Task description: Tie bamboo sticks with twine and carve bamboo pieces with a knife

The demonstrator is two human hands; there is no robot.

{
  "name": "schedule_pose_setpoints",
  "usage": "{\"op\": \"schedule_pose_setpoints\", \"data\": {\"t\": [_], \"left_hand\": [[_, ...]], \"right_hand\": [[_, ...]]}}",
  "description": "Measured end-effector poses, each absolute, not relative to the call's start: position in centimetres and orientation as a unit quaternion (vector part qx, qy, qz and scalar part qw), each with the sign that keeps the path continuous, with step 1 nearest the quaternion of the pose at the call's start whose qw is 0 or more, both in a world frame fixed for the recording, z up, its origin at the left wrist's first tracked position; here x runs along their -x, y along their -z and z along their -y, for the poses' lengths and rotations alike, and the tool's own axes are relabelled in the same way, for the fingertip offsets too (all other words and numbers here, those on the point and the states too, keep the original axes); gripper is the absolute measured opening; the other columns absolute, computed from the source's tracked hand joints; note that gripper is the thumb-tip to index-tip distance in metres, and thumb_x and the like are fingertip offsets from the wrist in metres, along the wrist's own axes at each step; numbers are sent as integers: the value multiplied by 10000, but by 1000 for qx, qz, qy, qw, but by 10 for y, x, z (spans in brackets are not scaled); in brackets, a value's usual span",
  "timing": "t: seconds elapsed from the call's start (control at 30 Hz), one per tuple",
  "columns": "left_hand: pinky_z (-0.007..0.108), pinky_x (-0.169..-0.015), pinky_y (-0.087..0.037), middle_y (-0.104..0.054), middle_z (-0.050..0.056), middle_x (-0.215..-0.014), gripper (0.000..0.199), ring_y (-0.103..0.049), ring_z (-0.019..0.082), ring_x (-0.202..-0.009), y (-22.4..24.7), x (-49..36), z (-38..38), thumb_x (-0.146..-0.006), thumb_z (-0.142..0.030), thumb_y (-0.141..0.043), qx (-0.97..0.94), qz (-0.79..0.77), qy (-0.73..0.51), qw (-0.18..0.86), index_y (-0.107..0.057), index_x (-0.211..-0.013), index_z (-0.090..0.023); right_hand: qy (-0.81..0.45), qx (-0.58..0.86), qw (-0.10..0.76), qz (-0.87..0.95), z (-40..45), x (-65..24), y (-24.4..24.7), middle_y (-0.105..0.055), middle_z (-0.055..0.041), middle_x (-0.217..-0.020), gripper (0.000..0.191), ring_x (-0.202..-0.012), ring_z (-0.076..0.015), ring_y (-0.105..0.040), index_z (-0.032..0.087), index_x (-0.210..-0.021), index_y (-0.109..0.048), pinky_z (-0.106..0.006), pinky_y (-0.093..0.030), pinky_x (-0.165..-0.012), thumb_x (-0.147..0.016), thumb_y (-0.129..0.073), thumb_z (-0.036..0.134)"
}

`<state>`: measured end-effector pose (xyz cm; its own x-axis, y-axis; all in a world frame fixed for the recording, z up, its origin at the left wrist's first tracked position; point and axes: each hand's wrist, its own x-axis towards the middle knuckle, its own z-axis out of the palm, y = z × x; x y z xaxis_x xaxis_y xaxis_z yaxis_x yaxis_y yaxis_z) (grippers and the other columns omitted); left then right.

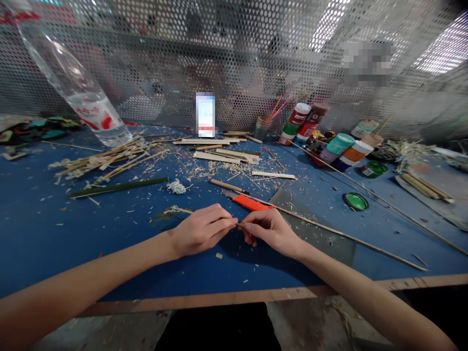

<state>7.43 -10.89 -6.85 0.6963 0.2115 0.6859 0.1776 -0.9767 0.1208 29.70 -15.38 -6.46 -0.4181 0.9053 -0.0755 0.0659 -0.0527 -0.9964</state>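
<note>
"What do you have on the head view?"

"I have both hands close together near the front edge of the blue-topped table (54,234)."

"How's the left hand (201,230)?"

"Closed in a pinch on a thin bamboo stick (179,210). The stick lies roughly crosswise, with one end poking out toward the table's left side and the other reaching the right hand (272,233)."

"And the right?"

"Its fingertips (252,225) are pinched on that end, though I can't tell how firmly."

"What's close by?"

"An orange-handled utility knife (252,203) lies just beyond the right hand, nearer it than the left. A long bamboo skewer (347,238) runs off toward the table's right side."
</note>
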Motion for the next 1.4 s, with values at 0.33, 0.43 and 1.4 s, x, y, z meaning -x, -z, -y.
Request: {"op": "schedule_pose_setpoints", "data": {"t": [0.33, 0.43, 1.4], "left_hand": [[269, -678, -542, -706, 59, -851, 177, -638, 167, -756, 68, -76, 109, -1006, -165, -516, -928, -109, -353, 52, -685, -1056, -172], [266, -652, -530, -722, 59, -841, 124, -652, 162, -729, 69, -78, 108, -975, -146, -571, -915, -106, -381, 82, -692, -996, -159], [200, -611, -560, -738, 54, -793, 55, -699, 125, -668, 65, -82, 104, -897, -174, -711, -851, -141, -423, 277, -763, -907, -161]], "right_hand": [[-567, 436, 341, 611, 153, -295, 67, -649, -1, -596, 184, -505, -106, -542, 178, -772, -717, -219, -448, -484, -851, -653, 331], [-557, 437, 348, 615, 153, -294, 68, -642, 6, -594, 141, -508, -103, -535, 166, -776, -712, -221, -440, -495, -826, -662, 289], [-587, 403, 424, 559, 163, -293, 61, -713, -4, -709, 226, -608, -144, -656, 223, -1061, -635, -271, -549, -577, -898, -659, 378]]}}
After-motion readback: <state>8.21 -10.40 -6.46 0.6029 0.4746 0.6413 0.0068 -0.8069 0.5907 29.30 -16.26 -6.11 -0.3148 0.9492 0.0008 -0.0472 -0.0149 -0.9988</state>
